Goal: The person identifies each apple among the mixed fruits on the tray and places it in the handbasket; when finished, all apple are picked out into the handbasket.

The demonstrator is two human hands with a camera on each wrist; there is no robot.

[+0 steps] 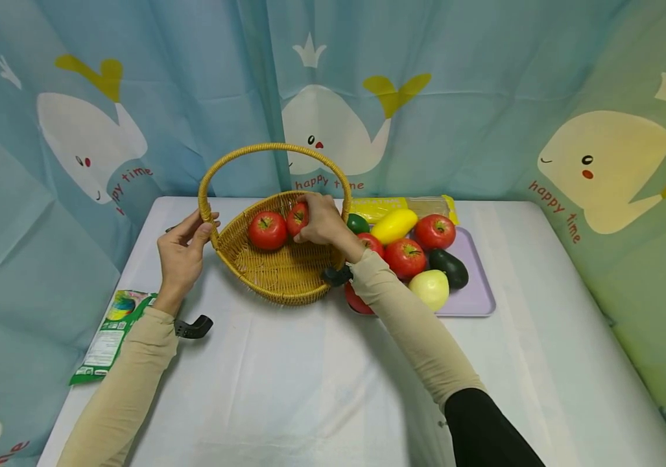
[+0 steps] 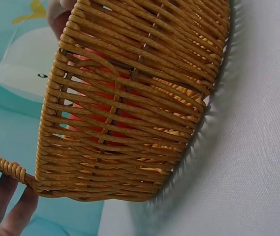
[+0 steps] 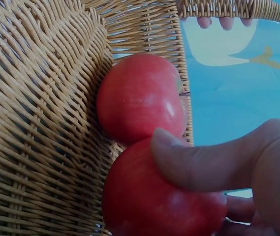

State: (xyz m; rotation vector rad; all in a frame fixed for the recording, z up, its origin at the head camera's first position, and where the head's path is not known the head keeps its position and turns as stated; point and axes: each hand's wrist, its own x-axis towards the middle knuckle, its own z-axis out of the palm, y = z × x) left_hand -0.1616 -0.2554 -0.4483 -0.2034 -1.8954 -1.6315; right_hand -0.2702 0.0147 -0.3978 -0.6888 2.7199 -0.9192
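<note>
A wicker basket (image 1: 277, 275) with a tall arched handle stands on the table. My left hand (image 1: 183, 250) grips the lower left end of that handle; in the left wrist view its fingers (image 2: 4, 201) wrap the handle by the rim. Inside the basket, my right hand (image 1: 323, 224) holds a red apple (image 3: 159, 196), thumb across its side and fingers mostly hidden behind it. Another red apple (image 3: 140, 98) lies in the basket right against the held one. The woven side (image 2: 120, 108) hides most of the contents from the left wrist view.
Right of the basket, a lilac tray (image 1: 478, 298) bears several red apples (image 1: 434, 231), a yellow fruit (image 1: 393, 226), a dark green avocado (image 1: 448, 269) and a pale green fruit (image 1: 429, 290). Behind lies a yellow packet (image 1: 376, 207). A green bag (image 1: 112, 334) lies at the left edge.
</note>
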